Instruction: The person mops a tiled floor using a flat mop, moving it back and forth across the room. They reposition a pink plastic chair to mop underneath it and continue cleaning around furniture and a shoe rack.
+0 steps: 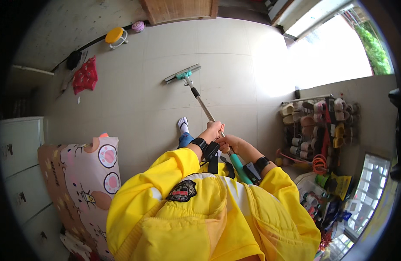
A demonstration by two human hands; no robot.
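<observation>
right hand (228, 142) grasped mop (204, 105) just past its green grip (239, 167); left hand (215, 127) clenched round it farther along. shoes (307, 121) sat right of mop; mop head (183, 75) rested on floor (226, 82); yellow stool (115, 35) stood beyond mop, leftward.

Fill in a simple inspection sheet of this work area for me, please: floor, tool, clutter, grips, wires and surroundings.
Surface: pale tiled floor, with strong glare toward the upper right.
Job's things: one mop, its long head down on the tiles.
Clutter: red patterned cloth and yellow-topped stool at upper left; a loaded shoe rack at right.
Grips: the left grip and right grip, both bare hands, are closed on the mop's pole, the left nearer its head.
Cables: nothing certain; an orange coil by the rack could be cord or hose.
Surroundings: bright opening at upper right; white drawer cabinet at left.
</observation>
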